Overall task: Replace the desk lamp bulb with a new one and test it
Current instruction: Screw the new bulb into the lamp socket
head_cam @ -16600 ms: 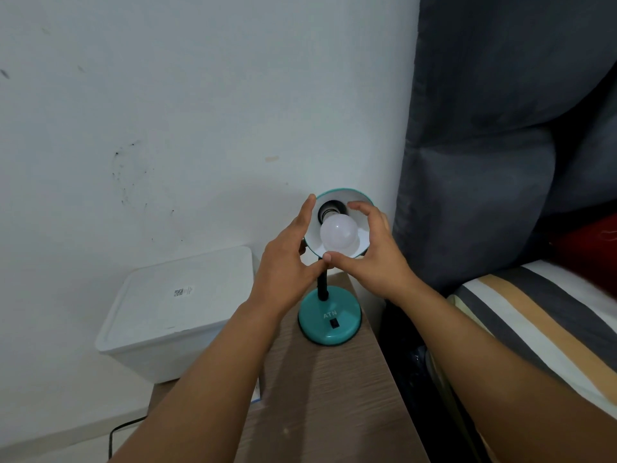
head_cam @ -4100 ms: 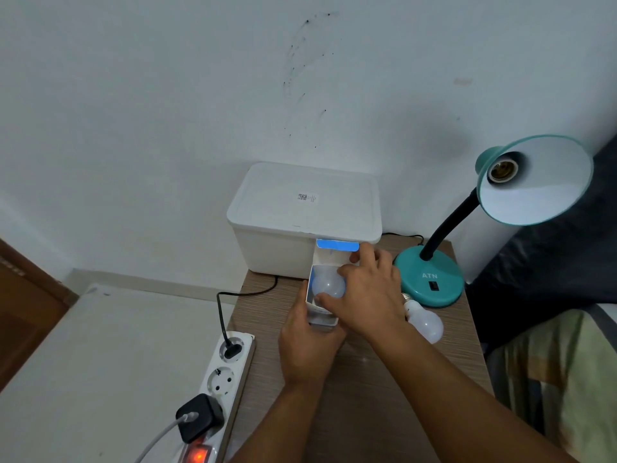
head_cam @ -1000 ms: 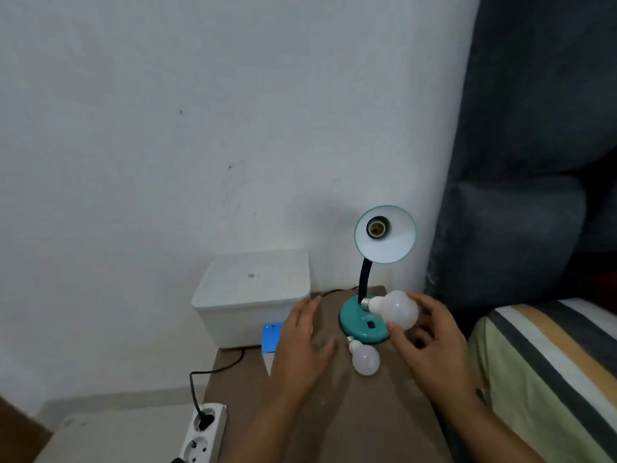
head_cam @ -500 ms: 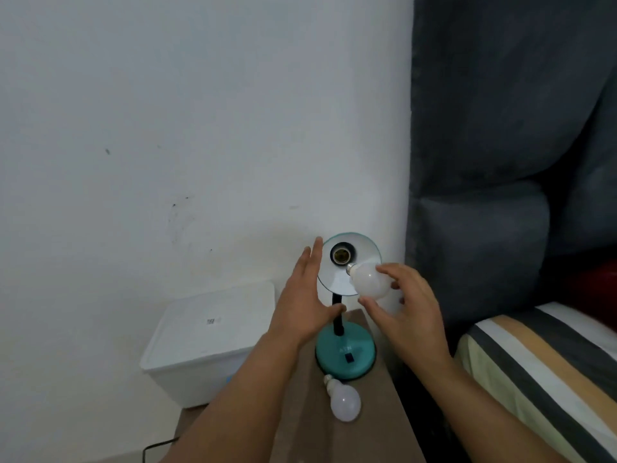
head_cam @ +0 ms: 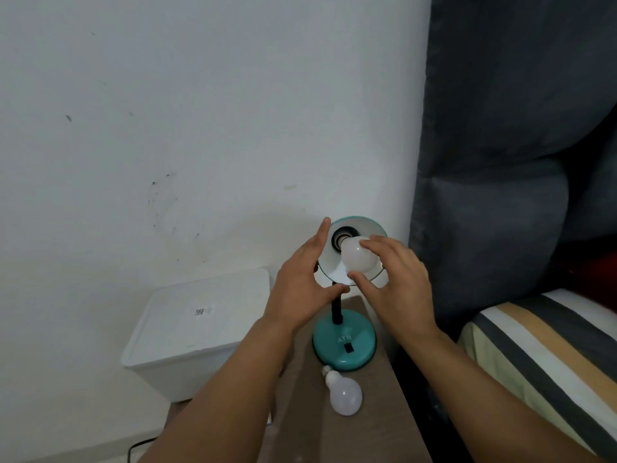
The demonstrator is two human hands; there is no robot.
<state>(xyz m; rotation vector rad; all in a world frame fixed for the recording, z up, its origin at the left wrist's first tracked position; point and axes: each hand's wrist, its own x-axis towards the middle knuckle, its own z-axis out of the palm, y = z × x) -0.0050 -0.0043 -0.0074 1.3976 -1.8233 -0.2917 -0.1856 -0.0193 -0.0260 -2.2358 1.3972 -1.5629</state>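
Right hand (head_cam: 397,279) grips frosted white bulb (head_cam: 359,259) at teal lamp shade's (head_cam: 329,265) socket | left hand (head_cam: 300,289) spread wide, steadying shade rim | thread straight, twist gently, don't cross-thread | spare white bulb (head_cam: 345,394) lies on tabletop

lamp base (head_cam: 344,342) teal | box (head_cam: 197,325) white | curtain (head_cam: 517,128) dark grey

Dim, even light; soft shadows; slight blur; wide-angle bending at edges.
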